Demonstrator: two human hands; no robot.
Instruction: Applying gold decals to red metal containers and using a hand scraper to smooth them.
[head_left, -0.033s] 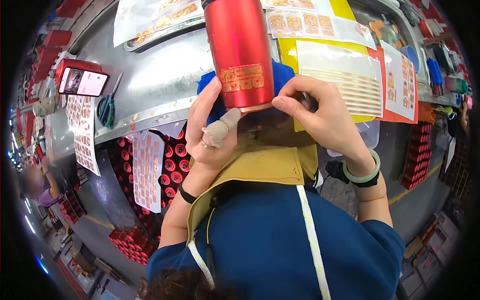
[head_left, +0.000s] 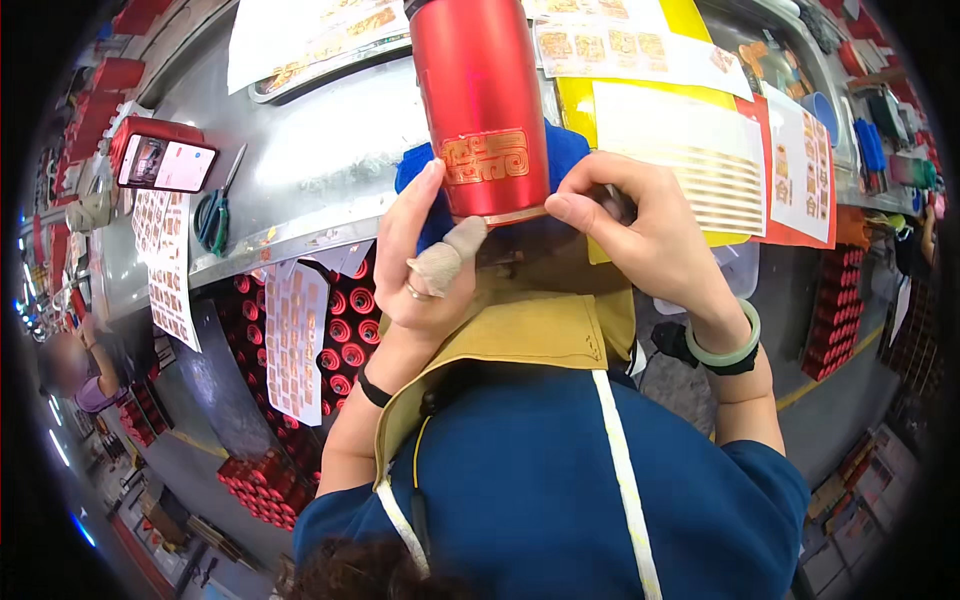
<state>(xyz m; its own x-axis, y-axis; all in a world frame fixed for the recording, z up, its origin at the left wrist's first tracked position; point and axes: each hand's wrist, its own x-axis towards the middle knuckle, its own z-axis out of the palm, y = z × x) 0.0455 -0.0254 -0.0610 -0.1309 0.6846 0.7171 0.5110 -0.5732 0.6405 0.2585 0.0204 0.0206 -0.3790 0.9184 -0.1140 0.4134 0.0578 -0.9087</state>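
Observation:
A red metal tumbler [head_left: 475, 80] lies with its base toward me on a blue cloth [head_left: 568, 152]. Gold ornament [head_left: 484, 158] marks its side, and a thin gold-coloured band [head_left: 516, 215] runs along the base rim. My left hand [head_left: 410, 250] grips the base from the left, fingers along the side. Its thumb, in a beige finger cover [head_left: 437, 266], presses at the rim. At the rim's right end, my right hand [head_left: 655, 225] is closed, thumb tip touching the edge. Its curled fingers hide whatever may be between them.
Right of the tumbler, a sheet of gold strips [head_left: 685, 190] lies on yellow backing. Scissors [head_left: 212, 218] and a propped phone [head_left: 165, 163] stand left on the metal table [head_left: 300, 170]. Sticker sheets [head_left: 160, 260] overhang its edge. Several red tumblers [head_left: 350, 330] are packed below.
My left thumb has shifted very slightly right along the base rim. The tumbler and my right hand look the same.

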